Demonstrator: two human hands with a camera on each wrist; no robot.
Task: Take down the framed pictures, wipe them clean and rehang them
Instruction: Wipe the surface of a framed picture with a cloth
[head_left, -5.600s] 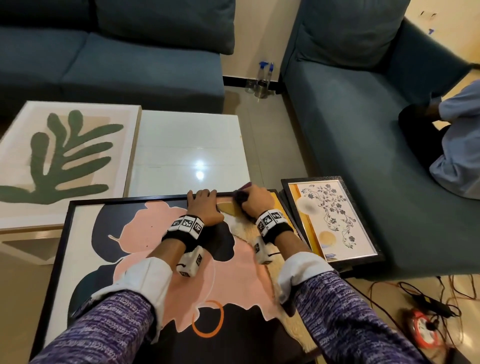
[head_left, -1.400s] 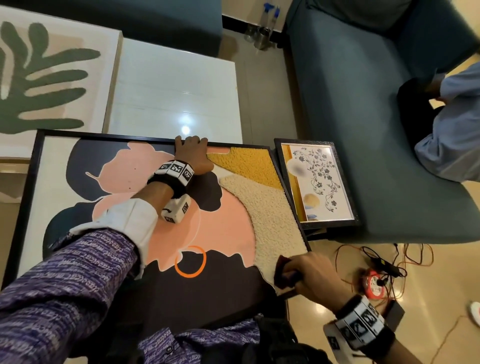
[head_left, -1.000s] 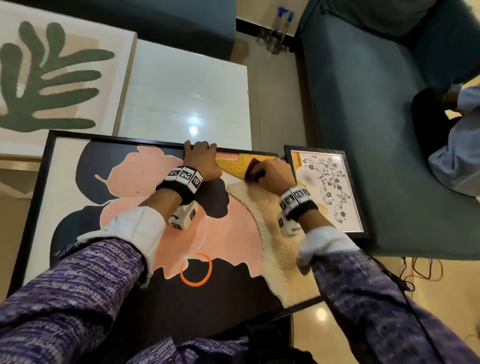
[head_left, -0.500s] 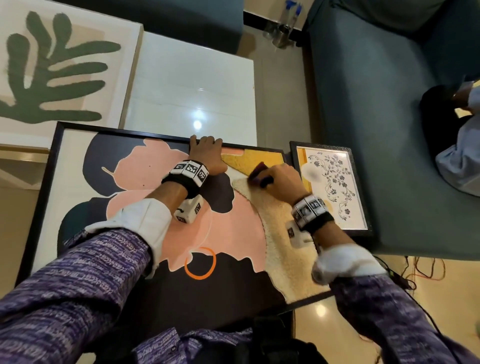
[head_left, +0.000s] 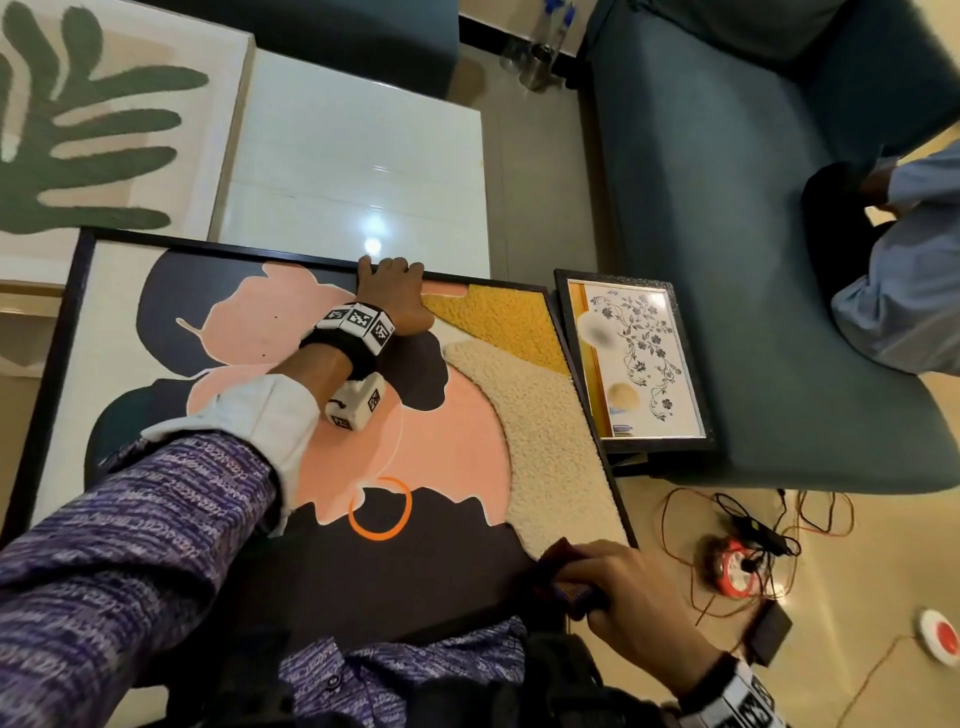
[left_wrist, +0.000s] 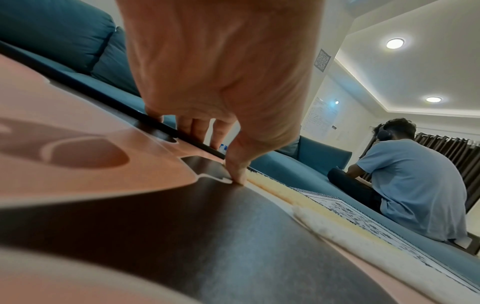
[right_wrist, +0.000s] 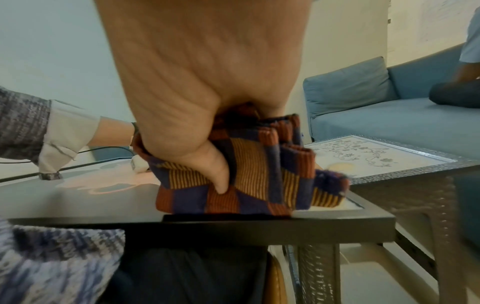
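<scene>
A large black-framed picture (head_left: 457, 457) with pink, dark, yellow and cream shapes lies flat in front of me. My left hand (head_left: 392, 291) grips its far frame edge (left_wrist: 166, 126), fingers curled over the rim and thumb on the glass. My right hand (head_left: 613, 587) holds a folded striped cloth (right_wrist: 259, 176) against the picture's near right corner. A smaller floral picture (head_left: 634, 358) in a dark frame leans beside the large one on the right. A green leaf picture (head_left: 93, 130) lies on the table at the far left.
A white table top (head_left: 358, 156) lies beyond the large picture. Blue sofas (head_left: 727, 208) stand behind and to the right, and a person (head_left: 904, 291) sits on the right one. Spray bottles (head_left: 540, 52) stand on the floor. Cables and a red reel (head_left: 732, 571) lie at the right.
My right hand has swept the cloth from the yellow patch at the far edge down the cream strip to the near right corner. The left hand has stayed on the far edge.
</scene>
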